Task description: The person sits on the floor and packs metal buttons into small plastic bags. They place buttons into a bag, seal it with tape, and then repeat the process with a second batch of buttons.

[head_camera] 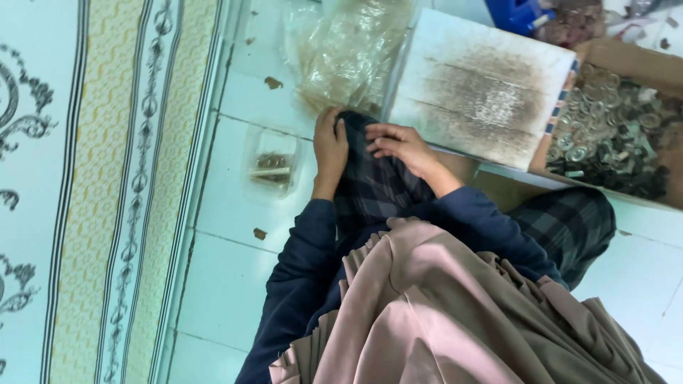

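Looking down, we see our left hand (331, 146) and right hand (398, 142) resting on the knee of our dark plaid trousers (377, 188), which cover the leg stretched out over the pale tiled floor (235, 284). Our left hand lies flat along the left side of the knee, its fingers (329, 119) loosely together and holding nothing that we can see. Our right hand sits on top of the cloth just beside it, fingers (377, 146) bent and pointing toward the left hand, pressed to the fabric; whether they pinch it we cannot tell. Navy sleeves (299, 263) run back from both wrists, and a dusty pink cloth (441, 313) drapes over our chest and lap.

Just beyond the knee stands a white board (484, 92), stained brown across its middle. Right of it, a cardboard box (626, 57) holds a heap of small round metal parts (612, 135). Crumpled clear plastic bags (348, 50) lie on the floor above the left hand, and a small clear container (272, 167) with brownish pieces sits to the left of it. A patterned mat (107, 192) runs along the floor's left side.
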